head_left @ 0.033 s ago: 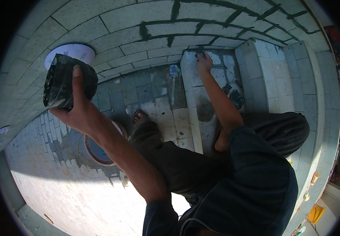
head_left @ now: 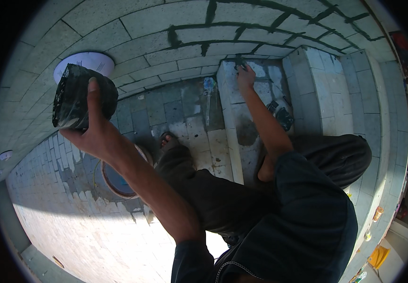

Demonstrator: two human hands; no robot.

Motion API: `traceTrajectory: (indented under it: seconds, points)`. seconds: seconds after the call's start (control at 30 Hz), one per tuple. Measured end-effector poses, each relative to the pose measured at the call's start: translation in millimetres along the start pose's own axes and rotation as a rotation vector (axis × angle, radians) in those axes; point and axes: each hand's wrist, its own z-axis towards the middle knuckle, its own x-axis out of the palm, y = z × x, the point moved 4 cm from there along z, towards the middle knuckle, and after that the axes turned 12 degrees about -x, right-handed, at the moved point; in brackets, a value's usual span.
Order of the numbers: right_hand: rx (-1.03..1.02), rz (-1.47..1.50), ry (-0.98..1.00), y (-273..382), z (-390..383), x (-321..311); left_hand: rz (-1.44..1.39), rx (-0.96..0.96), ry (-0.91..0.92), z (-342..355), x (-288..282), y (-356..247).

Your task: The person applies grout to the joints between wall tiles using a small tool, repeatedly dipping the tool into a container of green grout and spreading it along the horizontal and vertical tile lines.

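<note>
My left hand (head_left: 99, 125) is raised at the left, closed round a dark tub (head_left: 79, 99) smeared with a blackish paste, thumb along its near side. Behind it, a round white fixture (head_left: 88, 61) sits on the tiled wall. My right hand (head_left: 246, 76) reaches out to where the upper step (head_left: 230, 89) meets the wall. Its fingers are bent together at a dark smear on the joint; what they hold is too small to make out. Dark green paste (head_left: 208, 14) fills wide joints in the wall (head_left: 142, 23) above.
A round bucket (head_left: 119, 181) stands on the floor left of my leg. A clear bottle (head_left: 208, 87) lies by the wall. Dark crumpled plastic (head_left: 282, 115) rests on the step beside my right forearm. Tiled step blocks (head_left: 326, 89) rise to the right.
My right hand has shifted very slightly at the joint. The tub in my left hand has barely moved.
</note>
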Motion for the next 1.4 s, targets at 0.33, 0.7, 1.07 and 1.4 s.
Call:
traceTrajectory:
  seconds: [0.33,0.7,1.07,1.4]
  points:
    - [-0.274,-0.359,0.389,12.8,40.0,-38.7,0.006,-0.024,0.015,-2.5,4.4,0.7]
    - [-0.172,-0.191,-0.011,2.2,72.0,-81.8,0.031,-0.021,-0.006,-4.0,1.3,-2.0]
    - [-0.178,0.006,-0.244,8.5,24.6,-44.0,0.016,-0.013,0.008,-5.9,7.3,-0.2]
    - [-0.159,-0.129,0.17,3.2,-19.9,18.6,0.044,0.017,0.026,-2.3,6.7,4.8]
